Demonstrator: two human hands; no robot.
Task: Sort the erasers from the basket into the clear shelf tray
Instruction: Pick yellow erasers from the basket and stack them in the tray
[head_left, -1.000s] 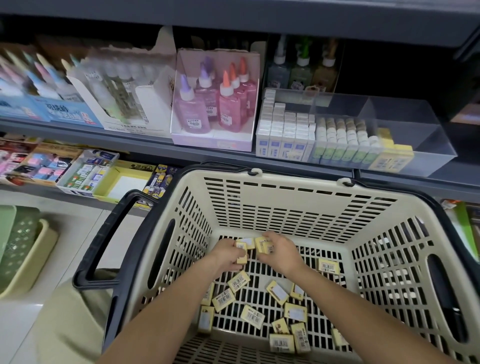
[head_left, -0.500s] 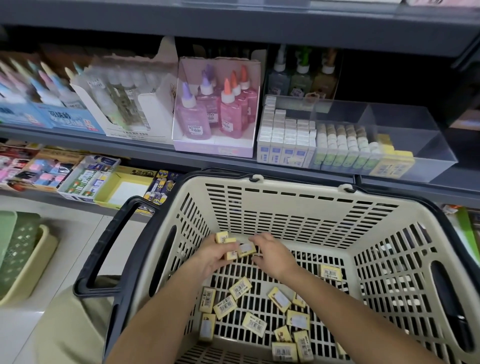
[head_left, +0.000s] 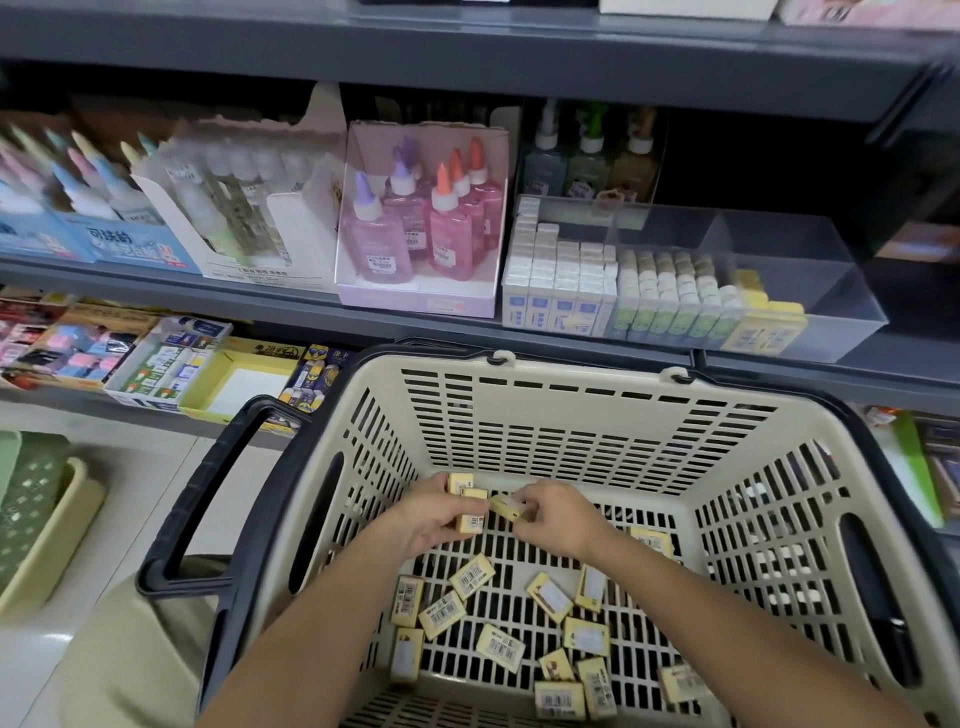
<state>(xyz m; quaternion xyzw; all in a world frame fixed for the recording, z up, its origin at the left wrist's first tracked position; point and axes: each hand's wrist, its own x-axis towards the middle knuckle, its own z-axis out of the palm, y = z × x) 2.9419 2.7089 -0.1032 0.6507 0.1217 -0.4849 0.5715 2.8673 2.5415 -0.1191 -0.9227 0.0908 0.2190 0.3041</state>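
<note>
Grip: your left hand clutches a small stack of erasers, and your right hand pinches a single eraser against it; overfill the left and one may squirt out. Item, basket: anything dropped lands among the loose erasers on its slotted floor. Item, clear shelf tray: behind the basket, with a yellow row at its front; a hasty reach could topple the neighbouring rows

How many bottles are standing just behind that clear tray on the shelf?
3, side by side: left bottle, bluish; middle bottle, green; right bottle, brownish. The clear tray stands in front; more may hide behind.
</note>
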